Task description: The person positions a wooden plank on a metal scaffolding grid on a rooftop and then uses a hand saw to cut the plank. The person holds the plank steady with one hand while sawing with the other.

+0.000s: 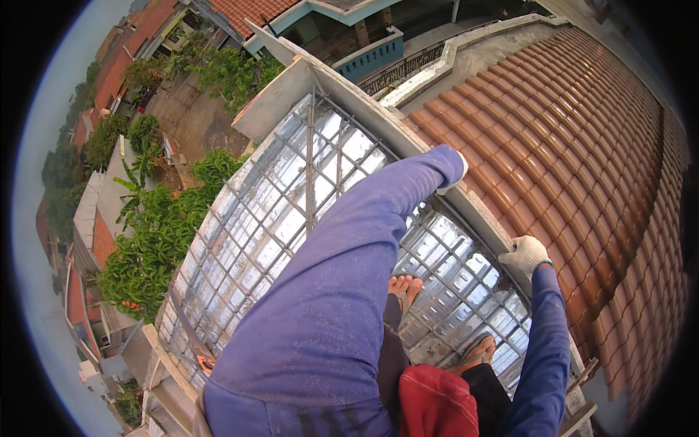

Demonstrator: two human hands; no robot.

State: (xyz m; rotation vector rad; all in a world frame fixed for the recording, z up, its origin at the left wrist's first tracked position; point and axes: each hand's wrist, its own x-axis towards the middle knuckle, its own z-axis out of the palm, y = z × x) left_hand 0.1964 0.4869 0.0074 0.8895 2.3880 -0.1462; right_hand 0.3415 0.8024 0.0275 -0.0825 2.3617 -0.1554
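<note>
The right hand (524,255), in a pale cloth glove, has its fingers curled over the rough, straight board (486,221). The left hand (463,168) is at the same board, its grip hidden. Left of the fingers, metal bars (309,167) cross shiny ribbed sheeting (444,237); right, glossy brown tiles (539,131) curve outdoors.

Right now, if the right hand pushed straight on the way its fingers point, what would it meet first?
The right hand would first meet the long board, which it seems to hold; beyond, perhaps the metal grid, though depth is unclear.
</note>
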